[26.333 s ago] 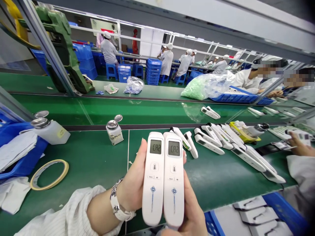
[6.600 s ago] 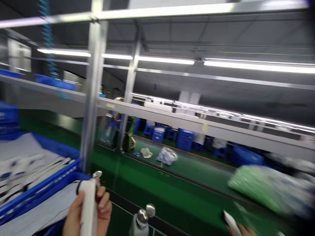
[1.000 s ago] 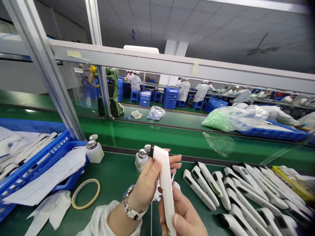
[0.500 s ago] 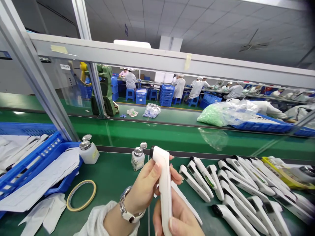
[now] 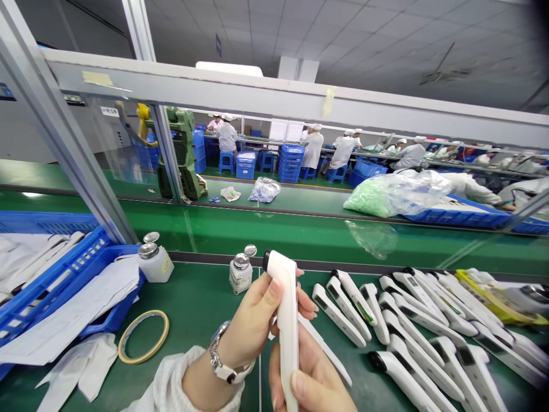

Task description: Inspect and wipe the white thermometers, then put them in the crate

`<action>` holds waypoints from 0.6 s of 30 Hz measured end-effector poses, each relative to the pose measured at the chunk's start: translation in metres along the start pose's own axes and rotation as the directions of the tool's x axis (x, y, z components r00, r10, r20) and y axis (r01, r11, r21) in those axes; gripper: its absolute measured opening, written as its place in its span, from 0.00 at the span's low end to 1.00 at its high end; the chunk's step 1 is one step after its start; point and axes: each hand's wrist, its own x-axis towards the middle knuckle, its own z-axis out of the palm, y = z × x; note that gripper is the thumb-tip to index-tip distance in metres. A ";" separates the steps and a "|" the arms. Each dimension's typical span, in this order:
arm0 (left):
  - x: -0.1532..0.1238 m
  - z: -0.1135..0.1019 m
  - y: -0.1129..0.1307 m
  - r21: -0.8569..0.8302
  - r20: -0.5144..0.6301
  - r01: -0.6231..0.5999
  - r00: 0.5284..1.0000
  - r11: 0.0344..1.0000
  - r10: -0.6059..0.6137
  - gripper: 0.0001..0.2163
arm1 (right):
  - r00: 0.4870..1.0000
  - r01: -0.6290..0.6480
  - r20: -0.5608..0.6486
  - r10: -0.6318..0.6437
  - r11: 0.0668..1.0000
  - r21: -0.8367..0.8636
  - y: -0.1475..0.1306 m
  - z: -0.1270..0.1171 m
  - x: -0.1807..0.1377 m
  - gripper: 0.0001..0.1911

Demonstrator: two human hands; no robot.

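Observation:
Both my hands hold one white handheld thermometer [image 5: 286, 320] upright in front of me, its dark sensor tip pointing up and away. My left hand [image 5: 253, 323], with a watch on the wrist, wraps its fingers round the upper body. My right hand [image 5: 313, 380] grips the lower handle, thumb on its side. A second white thermometer [image 5: 326, 350] lies on the green bench just under my hands. Several more white thermometers [image 5: 407, 326] lie in a row to the right.
Two small dispenser bottles [image 5: 240, 273] [image 5: 154, 262] stand on the green bench [image 5: 193, 303]. A tape ring [image 5: 143, 336] and white sheets lie left, beside a blue crate [image 5: 51, 280]. A metal frame post [image 5: 64, 143] rises left. A conveyor, a bag of green parts [image 5: 394, 194] and seated workers lie beyond.
The thermometer stays in both hands; over the last second it has shifted slightly and the view has tilted up a little. Nothing was set down or picked up.

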 end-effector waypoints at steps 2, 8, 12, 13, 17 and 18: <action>-0.001 0.000 0.000 0.003 -0.008 -0.001 1.000 1.000 0.001 0.20 | 1.000 0.008 -0.006 -0.008 1.000 -0.017 0.000 0.000 0.000 0.33; -0.003 0.003 0.002 0.008 -0.022 0.025 0.999 1.000 -0.025 0.21 | 0.994 0.104 -0.032 -0.105 0.994 -0.042 0.006 -0.004 0.001 0.30; -0.005 0.002 0.001 0.001 0.048 0.023 0.999 1.000 -0.023 0.22 | 0.982 0.132 -0.108 -0.157 0.970 -0.206 0.008 -0.006 0.001 0.30; -0.005 0.002 0.000 0.011 0.064 0.001 0.998 1.000 -0.002 0.22 | 0.977 0.122 -0.138 -0.161 0.960 -0.253 0.009 -0.006 0.000 0.31; -0.006 0.000 -0.007 0.068 0.065 -0.036 0.997 0.997 0.032 0.26 | 0.937 0.044 -0.314 -0.152 0.945 -0.325 0.009 0.002 -0.002 0.40; -0.006 0.000 -0.009 0.075 0.056 -0.036 0.998 0.997 0.031 0.26 | 0.925 0.028 -0.351 -0.147 0.946 -0.323 0.009 0.005 -0.002 0.41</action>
